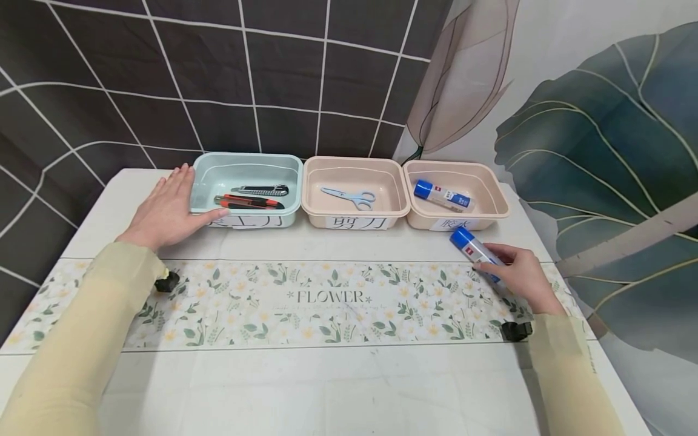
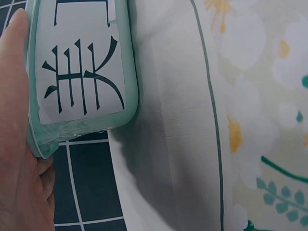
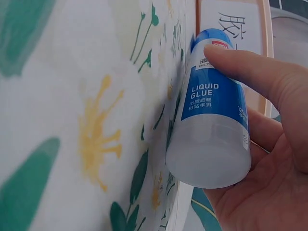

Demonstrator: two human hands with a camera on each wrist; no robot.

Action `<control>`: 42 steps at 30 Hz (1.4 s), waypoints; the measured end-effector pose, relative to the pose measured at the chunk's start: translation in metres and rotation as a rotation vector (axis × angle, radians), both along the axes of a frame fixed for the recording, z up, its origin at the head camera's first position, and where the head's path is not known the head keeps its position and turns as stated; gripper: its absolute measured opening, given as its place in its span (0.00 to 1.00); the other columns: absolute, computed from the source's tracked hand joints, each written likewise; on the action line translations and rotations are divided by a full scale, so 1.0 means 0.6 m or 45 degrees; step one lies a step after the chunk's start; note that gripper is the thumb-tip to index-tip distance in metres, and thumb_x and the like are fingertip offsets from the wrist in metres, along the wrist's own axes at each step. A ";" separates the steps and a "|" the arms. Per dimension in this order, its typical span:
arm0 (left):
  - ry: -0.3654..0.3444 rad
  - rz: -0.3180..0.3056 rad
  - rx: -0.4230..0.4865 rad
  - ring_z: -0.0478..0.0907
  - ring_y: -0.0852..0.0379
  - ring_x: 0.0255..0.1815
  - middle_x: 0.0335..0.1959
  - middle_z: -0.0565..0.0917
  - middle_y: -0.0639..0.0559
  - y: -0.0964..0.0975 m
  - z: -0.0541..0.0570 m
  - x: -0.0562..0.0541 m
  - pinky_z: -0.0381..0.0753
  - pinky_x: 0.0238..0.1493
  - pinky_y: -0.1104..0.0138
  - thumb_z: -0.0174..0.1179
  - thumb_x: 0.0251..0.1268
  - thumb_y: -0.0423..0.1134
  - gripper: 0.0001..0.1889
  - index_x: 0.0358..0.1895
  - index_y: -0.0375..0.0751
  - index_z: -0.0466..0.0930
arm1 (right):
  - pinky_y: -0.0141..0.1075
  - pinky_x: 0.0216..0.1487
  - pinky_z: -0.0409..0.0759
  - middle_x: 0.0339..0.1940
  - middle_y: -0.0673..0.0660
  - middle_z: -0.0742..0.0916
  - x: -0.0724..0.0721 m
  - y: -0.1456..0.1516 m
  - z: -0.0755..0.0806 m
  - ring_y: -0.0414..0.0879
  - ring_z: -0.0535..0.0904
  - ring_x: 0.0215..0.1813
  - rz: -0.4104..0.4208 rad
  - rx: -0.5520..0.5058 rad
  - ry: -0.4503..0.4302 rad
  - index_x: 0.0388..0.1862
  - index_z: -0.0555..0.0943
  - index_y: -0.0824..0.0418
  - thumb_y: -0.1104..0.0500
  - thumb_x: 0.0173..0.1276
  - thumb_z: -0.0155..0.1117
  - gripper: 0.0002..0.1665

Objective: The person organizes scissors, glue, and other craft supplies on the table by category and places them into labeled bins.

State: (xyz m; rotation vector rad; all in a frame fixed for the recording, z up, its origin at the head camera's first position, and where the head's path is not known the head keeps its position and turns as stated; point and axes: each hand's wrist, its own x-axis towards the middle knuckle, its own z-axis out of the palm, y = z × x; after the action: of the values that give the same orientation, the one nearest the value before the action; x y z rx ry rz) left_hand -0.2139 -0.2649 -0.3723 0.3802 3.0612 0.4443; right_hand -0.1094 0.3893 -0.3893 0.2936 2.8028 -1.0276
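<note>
My right hand (image 1: 520, 272) grips a liquid glue bottle (image 1: 474, 248) with a blue cap, tilted toward the bins, just in front of the right pink bin (image 1: 493, 212). In the right wrist view, its clear base faces the camera and my thumb lies along its label. A second glue bottle (image 1: 443, 195) lies inside that bin. My left hand (image 1: 169, 209), fingers straight, rests along the left side of the light blue bin (image 1: 251, 161), thumb at its front rim. Inside it lie a grey utility knife (image 1: 262, 190) and red-and-black utility knives (image 1: 251, 201).
Between these two bins stands another pink bin (image 1: 354, 165) holding light blue scissors (image 1: 349, 197). All three bins carry white front labels and stand in a row at the back of the white table (image 1: 338, 387). Behind them hangs a dark grid-patterned cloth (image 1: 207, 72).
</note>
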 end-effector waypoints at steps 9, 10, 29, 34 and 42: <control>-0.005 0.000 -0.001 0.33 0.35 0.82 0.81 0.35 0.29 -0.001 -0.002 -0.001 0.28 0.79 0.50 0.49 0.67 0.75 0.62 0.79 0.24 0.32 | 0.58 0.61 0.76 0.65 0.72 0.78 0.001 0.000 -0.002 0.64 0.75 0.59 -0.012 0.026 0.021 0.73 0.72 0.67 0.45 0.69 0.72 0.43; -0.004 -0.001 -0.001 0.33 0.35 0.82 0.81 0.35 0.29 -0.001 -0.002 -0.001 0.28 0.79 0.50 0.49 0.67 0.75 0.62 0.79 0.24 0.32 | 0.58 0.60 0.76 0.65 0.72 0.78 0.001 -0.001 -0.002 0.64 0.75 0.59 -0.014 0.027 0.026 0.73 0.72 0.67 0.46 0.69 0.72 0.42; -0.013 -0.006 0.003 0.33 0.35 0.81 0.81 0.36 0.29 0.001 0.001 0.001 0.29 0.79 0.50 0.49 0.67 0.74 0.62 0.79 0.24 0.32 | 0.43 0.51 0.79 0.62 0.69 0.81 0.015 0.007 0.016 0.60 0.77 0.55 0.022 0.075 0.075 0.70 0.76 0.65 0.39 0.65 0.73 0.43; -0.007 -0.005 0.001 0.34 0.35 0.82 0.81 0.37 0.29 0.001 0.000 0.001 0.30 0.79 0.50 0.50 0.67 0.74 0.62 0.79 0.24 0.33 | 0.28 0.42 0.77 0.60 0.69 0.83 0.020 -0.001 0.034 0.58 0.79 0.52 0.073 0.091 0.120 0.69 0.78 0.65 0.41 0.65 0.74 0.42; -0.014 -0.003 -0.003 0.33 0.36 0.82 0.81 0.35 0.30 0.000 0.001 -0.002 0.28 0.79 0.50 0.49 0.67 0.75 0.62 0.79 0.25 0.31 | 0.21 0.38 0.77 0.61 0.67 0.83 0.027 -0.029 0.078 0.55 0.79 0.49 0.134 0.084 0.169 0.68 0.79 0.63 0.43 0.67 0.74 0.38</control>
State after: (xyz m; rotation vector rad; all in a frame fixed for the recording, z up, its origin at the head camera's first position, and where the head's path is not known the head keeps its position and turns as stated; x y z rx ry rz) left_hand -0.2148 -0.2648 -0.3720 0.3797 3.0497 0.4406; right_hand -0.0932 0.3721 -0.3427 0.0868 2.9380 -0.9673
